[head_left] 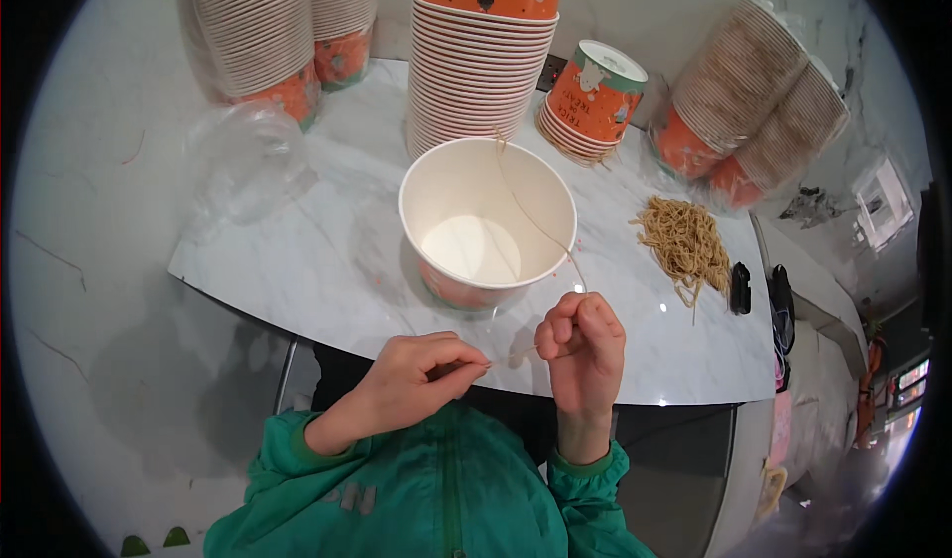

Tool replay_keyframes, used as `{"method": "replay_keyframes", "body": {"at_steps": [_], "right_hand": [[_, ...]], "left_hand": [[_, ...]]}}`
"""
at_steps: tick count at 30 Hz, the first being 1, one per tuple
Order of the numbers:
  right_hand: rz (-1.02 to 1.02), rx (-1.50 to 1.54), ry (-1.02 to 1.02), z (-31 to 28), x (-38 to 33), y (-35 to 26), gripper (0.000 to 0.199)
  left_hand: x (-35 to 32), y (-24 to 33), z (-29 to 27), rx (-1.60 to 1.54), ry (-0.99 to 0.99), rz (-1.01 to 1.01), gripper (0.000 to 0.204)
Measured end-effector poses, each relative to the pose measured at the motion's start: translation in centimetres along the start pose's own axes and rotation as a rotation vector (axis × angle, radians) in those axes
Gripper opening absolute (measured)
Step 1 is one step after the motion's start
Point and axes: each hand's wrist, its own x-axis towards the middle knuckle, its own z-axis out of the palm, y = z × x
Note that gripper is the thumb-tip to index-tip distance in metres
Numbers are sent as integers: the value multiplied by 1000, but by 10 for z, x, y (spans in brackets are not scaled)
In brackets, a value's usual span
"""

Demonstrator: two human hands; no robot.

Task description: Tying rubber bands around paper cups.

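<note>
My right hand (585, 350) is closed on a thin tan string (538, 225) just above the table's near edge. From that fist the string runs up across the mouth of a large white-lined paper tub (424, 206) to its far rim. Beside it, my left hand (416, 377) pinches with thumb and forefinger at what looks like the string's other end, a short faint stretch spanning the gap between both hands. The tub stands upright in front of me, with nothing seen inside except the string crossing over it.
Behind the tub rises a tall stack of nested tubs (466, 72). A shorter upturned orange stack (593, 102) stands right of it. Bagged stacks flank both sides (253, 32) (744, 77). A pile of tan strings (684, 243), a black object (741, 288) and crumpled clear plastic (248, 161) lie on the marbled table (327, 260).
</note>
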Motion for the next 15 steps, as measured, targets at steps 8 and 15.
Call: {"method": "replay_keyframes", "body": {"at_steps": [8,15], "right_hand": [[19,-236,37,-12,0,9,22],[-710,-1292,34,17,-26,5,51]], "left_hand": [[-4,8,-23,310,118,110,4],[10,19,-17,407,97,292,4]]}}
